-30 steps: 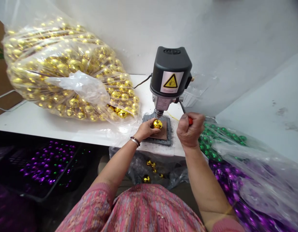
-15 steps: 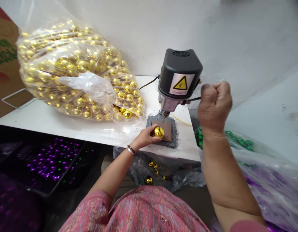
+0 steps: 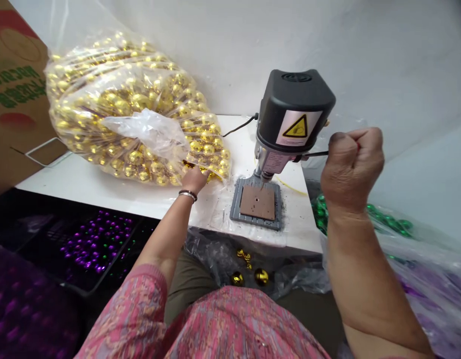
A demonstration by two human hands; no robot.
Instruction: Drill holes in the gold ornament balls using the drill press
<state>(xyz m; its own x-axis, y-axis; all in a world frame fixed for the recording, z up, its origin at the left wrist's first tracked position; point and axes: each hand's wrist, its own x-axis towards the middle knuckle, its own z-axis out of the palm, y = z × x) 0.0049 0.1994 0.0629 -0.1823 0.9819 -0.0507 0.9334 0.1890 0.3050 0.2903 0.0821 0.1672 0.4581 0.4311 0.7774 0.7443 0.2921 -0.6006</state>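
My left hand (image 3: 196, 178) reaches into the opening of a large clear plastic bag (image 3: 148, 132) full of shiny gold balls (image 3: 140, 102). Its fingertips are hidden among the balls and plastic. My right hand (image 3: 350, 169) is closed around the end of the black feed lever (image 3: 315, 154) of a small bench drill press (image 3: 295, 109). Below the drill chuck, a brown square board (image 3: 257, 202) with a small hole lies on the grey base plate (image 3: 235, 209). No ball sits on the board.
Dark shavings surround the base on the white table (image 3: 140, 203). In my lap, a clear plastic sheet (image 3: 211, 254) holds several gold balls (image 3: 261, 276). Purple balls fill a dark crate (image 3: 91, 244) at left; bagged green balls (image 3: 390, 219) lie at right. A cardboard box (image 3: 17, 99) stands far left.
My left hand has let go of the gold ball and moved left from the drill base into the bag. Another gold ball now lies in the lap sheet. My right hand stays on the lever.
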